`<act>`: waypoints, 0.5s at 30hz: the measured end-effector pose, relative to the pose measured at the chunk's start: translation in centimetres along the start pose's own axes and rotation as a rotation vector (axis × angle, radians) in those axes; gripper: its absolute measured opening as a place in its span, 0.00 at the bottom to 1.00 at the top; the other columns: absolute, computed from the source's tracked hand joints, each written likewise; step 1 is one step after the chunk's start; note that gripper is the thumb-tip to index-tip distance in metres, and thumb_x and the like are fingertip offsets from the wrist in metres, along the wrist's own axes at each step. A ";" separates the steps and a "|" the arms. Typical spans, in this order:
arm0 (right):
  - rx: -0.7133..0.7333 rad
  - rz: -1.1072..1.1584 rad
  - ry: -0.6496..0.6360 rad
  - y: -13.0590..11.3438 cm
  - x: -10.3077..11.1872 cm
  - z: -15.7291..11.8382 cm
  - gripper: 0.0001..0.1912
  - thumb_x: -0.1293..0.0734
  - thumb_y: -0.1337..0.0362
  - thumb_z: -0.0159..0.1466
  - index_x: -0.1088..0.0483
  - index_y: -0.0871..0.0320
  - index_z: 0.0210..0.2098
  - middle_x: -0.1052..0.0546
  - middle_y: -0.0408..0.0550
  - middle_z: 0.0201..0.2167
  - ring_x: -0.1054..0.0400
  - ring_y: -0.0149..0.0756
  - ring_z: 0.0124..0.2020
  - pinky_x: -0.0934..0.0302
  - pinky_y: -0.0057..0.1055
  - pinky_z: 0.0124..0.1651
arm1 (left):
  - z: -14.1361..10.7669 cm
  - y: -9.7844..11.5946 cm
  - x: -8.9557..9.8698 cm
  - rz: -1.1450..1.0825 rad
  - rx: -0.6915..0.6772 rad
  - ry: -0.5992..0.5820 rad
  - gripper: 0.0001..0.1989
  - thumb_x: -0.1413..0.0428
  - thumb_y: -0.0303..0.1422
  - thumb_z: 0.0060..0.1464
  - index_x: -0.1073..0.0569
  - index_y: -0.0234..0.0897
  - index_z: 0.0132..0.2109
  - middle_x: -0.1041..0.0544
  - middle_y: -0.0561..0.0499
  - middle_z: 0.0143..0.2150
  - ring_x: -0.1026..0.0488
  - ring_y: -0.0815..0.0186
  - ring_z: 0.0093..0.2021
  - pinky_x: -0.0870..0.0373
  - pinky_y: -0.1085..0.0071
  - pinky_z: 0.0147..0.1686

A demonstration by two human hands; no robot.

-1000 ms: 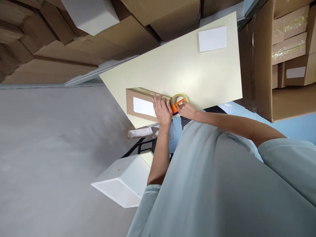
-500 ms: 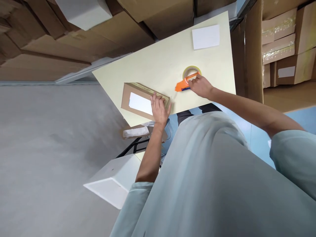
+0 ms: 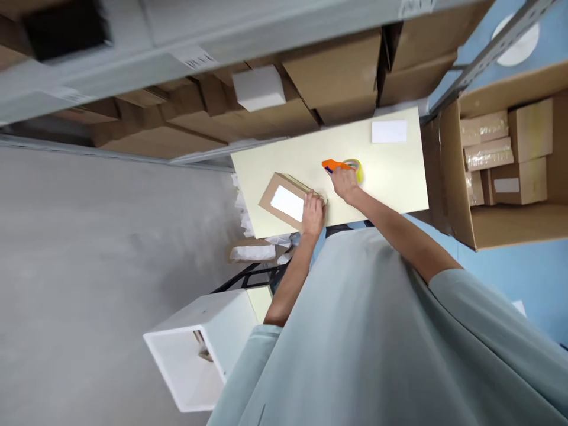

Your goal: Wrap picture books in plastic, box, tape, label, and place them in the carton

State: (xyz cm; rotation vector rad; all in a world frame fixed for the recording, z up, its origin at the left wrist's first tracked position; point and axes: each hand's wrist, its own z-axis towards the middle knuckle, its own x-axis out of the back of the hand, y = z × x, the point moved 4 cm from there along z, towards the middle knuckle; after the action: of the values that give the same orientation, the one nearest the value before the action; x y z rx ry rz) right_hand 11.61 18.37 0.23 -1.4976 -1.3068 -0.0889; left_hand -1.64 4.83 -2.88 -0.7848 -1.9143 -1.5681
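Observation:
On the pale yellow table (image 3: 394,183) lies a brown cardboard box (image 3: 270,195) with a white label (image 3: 287,203) on its face. My left hand (image 3: 313,214) is wrapped over the box's right end, its fingers lying together on the cardboard beside the label. To the right, my right hand (image 3: 345,182) is closed on an orange tape dispenser (image 3: 333,164) that carries a roll of yellowish tape (image 3: 358,171). The dispenser is held above or on the tabletop, apart from the box; which of the two I cannot tell.
A white sheet (image 3: 389,131) lies at the table's far right. Shelves with brown cartons (image 3: 337,71) run behind the table. A large open carton (image 3: 519,228) holding several taped boxes stands at the right. An open white bin (image 3: 190,367) is at the lower left.
The view has shifted, showing more shelf and carton. The dispenser has turned in my right hand, its orange end now pointing left beside the box. My left hand stays on the box.

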 end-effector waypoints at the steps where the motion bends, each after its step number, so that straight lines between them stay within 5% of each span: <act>1: -0.065 -0.045 0.024 -0.5 1.2 -0.2 0.26 0.43 0.55 0.80 0.20 0.66 0.55 0.17 0.77 0.53 0.20 0.61 0.59 0.32 0.62 0.65 | 0.0 0.6 0.5 -0.005 -0.014 0.016 0.07 0.47 0.37 0.76 0.26 0.45 0.46 0.20 0.37 0.57 0.36 0.50 0.80 0.48 0.38 0.84; 6: -0.165 -0.268 0.135 -5.0 7.5 -3.8 0.24 0.38 0.57 0.78 0.26 0.69 0.63 0.16 0.73 0.56 0.20 0.58 0.60 0.31 0.48 0.67 | 0.5 4.6 4.5 -0.066 -0.093 0.271 0.11 0.45 0.45 0.73 0.25 0.44 0.48 0.17 0.35 0.52 0.20 0.43 0.66 0.25 0.37 0.69; 9: -0.182 -0.289 0.222 -7.4 10.4 -4.3 0.28 0.40 0.54 0.79 0.31 0.72 0.66 0.13 0.68 0.49 0.16 0.57 0.49 0.25 0.44 0.54 | 3.3 7.2 8.3 -0.181 -0.144 0.547 0.11 0.46 0.45 0.75 0.26 0.44 0.47 0.15 0.41 0.50 0.16 0.48 0.60 0.20 0.42 0.63; 15: 0.125 -0.261 0.536 -16.5 19.8 0.8 0.28 0.42 0.58 0.79 0.36 0.73 0.69 0.15 0.71 0.52 0.18 0.59 0.52 0.28 0.48 0.60 | 12.7 15.0 21.6 -0.323 -0.433 0.770 0.08 0.46 0.40 0.76 0.27 0.43 0.47 0.16 0.39 0.60 0.18 0.55 0.63 0.21 0.53 0.64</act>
State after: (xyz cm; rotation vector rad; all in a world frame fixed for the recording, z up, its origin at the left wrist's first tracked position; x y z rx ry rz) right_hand 6.77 28.64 23.36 -1.0878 -1.0367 -0.5312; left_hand -6.13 21.78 20.46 0.0273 -1.1827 -2.1133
